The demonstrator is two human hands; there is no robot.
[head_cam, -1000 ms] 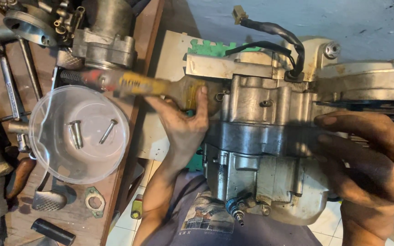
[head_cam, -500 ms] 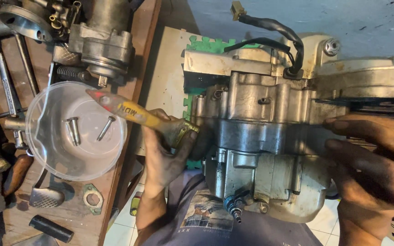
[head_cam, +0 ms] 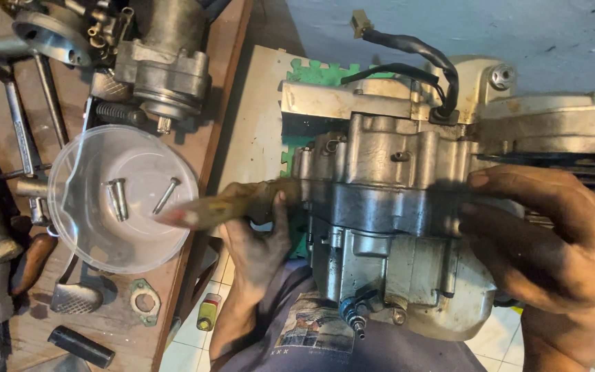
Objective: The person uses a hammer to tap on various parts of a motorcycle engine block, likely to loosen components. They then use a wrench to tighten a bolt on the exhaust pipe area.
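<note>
- The engine case [head_cam: 408,227], a bulky block of dull cast aluminium with ribs, bosses and greasy dark patches, sits upright in the middle of the view over the person's lap, and everything else is placed from it
- The right hand [head_cam: 552,248] is clamped on the case's right flank, fingers spread flat across the metal, steadying it
- The left hand [head_cam: 259,231] is closed around a screwdriver [head_cam: 225,205] just left of the case; its worn, yellowish translucent handle with a red end points away from the case, and the tip is hidden against the casting
- As a judgement: the driving goes best with the shaft held square to the fastener, pushed firmly inward so the tip cannot slip on oily metal, while the right hand braces against the push
- A black cable [head_cam: 421,58] with a small pale plug loops over the top of the case
- Under the case lie a pale board [head_cam: 256,138] and a green toothed foam mat [head_cam: 311,72]
- Well left of the case, on a brown wooden bench [head_cam: 105,324], stands a clear round plastic tub [head_cam: 122,200] holding loose bolts [head_cam: 117,198], smooth-shanked and grey
- Above the tub lies a grimy carburettor [head_cam: 163,62]; beside it, spanners [head_cam: 15,103]
</note>
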